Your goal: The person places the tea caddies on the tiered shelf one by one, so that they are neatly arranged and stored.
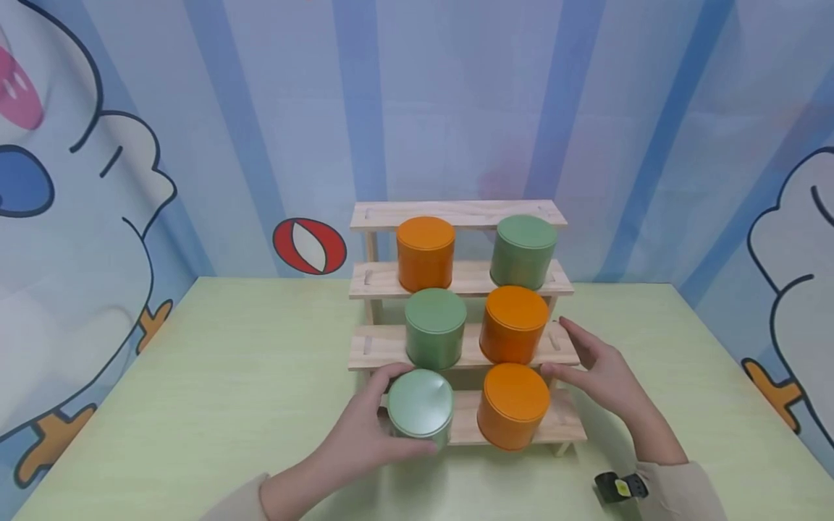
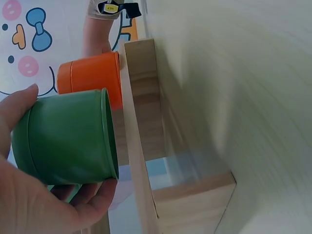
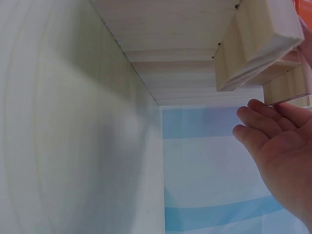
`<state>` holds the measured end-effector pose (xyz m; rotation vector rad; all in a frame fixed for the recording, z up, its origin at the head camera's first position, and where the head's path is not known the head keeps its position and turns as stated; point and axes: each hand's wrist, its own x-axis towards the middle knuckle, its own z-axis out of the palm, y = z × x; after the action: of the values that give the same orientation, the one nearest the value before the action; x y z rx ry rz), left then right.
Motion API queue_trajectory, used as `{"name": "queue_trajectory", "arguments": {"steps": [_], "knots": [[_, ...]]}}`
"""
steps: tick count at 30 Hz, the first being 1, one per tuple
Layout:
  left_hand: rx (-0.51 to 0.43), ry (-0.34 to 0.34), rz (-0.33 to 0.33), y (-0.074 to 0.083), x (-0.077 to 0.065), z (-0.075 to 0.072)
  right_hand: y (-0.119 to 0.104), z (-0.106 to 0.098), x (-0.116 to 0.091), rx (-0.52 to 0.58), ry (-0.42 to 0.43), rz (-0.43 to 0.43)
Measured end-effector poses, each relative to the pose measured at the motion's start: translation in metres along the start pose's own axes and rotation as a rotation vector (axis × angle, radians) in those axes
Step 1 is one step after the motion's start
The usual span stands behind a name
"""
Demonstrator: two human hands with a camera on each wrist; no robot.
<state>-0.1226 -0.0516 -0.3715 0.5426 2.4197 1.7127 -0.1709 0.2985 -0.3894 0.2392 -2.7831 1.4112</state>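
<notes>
A light green lidded tin (image 1: 420, 401) stands at the left of the lowest step of a tiered wooden rack (image 1: 465, 420). My left hand (image 1: 365, 427) grips it, thumb in front and fingers round the far side. In the left wrist view the green tin (image 2: 68, 139) sits between thumb and fingers, its base rim right at the board edge. At the rack's right end, my right hand (image 1: 602, 376) holds the end of the second board, thumb at the front edge and index finger at the back. Its other fingers (image 3: 258, 122) extend loosely below, beside the wood.
An orange tin (image 1: 513, 405) shares the lowest step. Above it, a green tin (image 1: 435, 329) and an orange tin (image 1: 513, 325) stand on the second step. The third carries an orange tin (image 1: 426, 253) and a green tin (image 1: 523, 252). Behind the pale table (image 1: 260, 347) hangs a blue-striped cloth (image 1: 443, 101).
</notes>
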Motion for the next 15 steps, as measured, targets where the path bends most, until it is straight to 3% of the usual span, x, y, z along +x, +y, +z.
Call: {"name": "queue_trajectory", "arguments": {"steps": [15], "knots": [[0.048,0.015,-0.023,-0.002,0.008,0.019,-0.001,0.000,0.000,0.004,-0.001,0.001]]}}
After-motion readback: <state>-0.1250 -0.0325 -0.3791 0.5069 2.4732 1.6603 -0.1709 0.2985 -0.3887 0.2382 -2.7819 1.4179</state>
